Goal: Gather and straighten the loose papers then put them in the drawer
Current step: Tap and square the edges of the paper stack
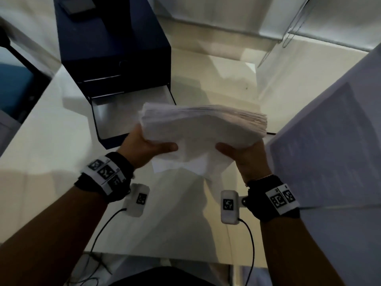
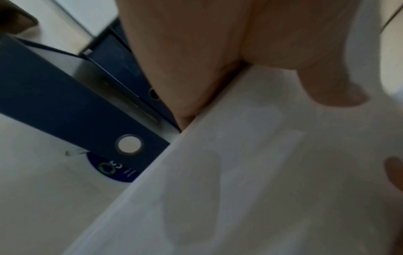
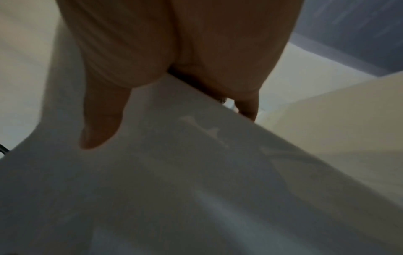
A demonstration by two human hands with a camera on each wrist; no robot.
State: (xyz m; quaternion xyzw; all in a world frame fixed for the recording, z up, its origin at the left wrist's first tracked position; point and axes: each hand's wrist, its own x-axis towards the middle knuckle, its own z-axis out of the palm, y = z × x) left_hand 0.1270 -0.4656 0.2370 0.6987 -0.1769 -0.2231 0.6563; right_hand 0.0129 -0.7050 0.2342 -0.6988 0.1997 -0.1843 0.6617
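Holding the stack of papers (image 1: 203,129) between them, the left hand (image 1: 144,147) and right hand (image 1: 245,155) each pinch a near corner, thumbs on top and fingers curled underneath, so both grips are closed on the sheets. The stack hangs in the air above the middle of the tabletop (image 1: 51,129), just beside the open drawer (image 1: 115,118) of the dark blue cabinet (image 1: 111,44) that stands toward the far left edge. It looks fairly thick yet soft: its middle sags between the hands, and the far edge fans out unevenly, so the sheets are not yet squared. Loose paper slides easily, so a light pinch could let inner sheets slip; taking hold along both short sides probably gives better control for tapping the edges square.
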